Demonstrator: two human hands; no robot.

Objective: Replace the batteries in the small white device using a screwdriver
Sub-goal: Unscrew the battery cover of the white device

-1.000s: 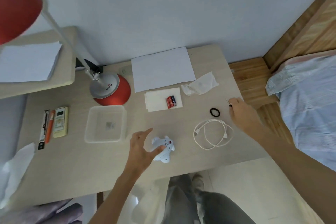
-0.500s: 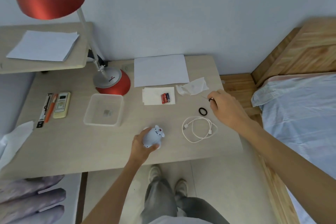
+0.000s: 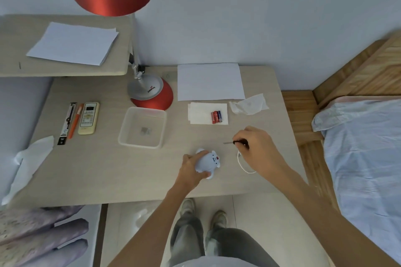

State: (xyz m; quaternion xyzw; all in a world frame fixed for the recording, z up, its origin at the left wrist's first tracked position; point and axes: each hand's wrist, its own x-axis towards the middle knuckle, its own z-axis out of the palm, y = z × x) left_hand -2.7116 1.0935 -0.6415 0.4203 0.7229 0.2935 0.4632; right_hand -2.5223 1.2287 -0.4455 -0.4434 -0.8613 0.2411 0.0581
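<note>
Work has barely begun: left hand grips the white device near the front edge of the desk, right hand pinches the screwdriver, fresh batteries wait untouched toward the back edge

Left hand curled round white device; right hand pinches screwdriver; both forearms stretched forward.

You can read just one word: "COOPER", in red on the lamp's grey foot, at twelve o'clock from the clear tray. Print on the remote and the batteries is too small to read.
</note>
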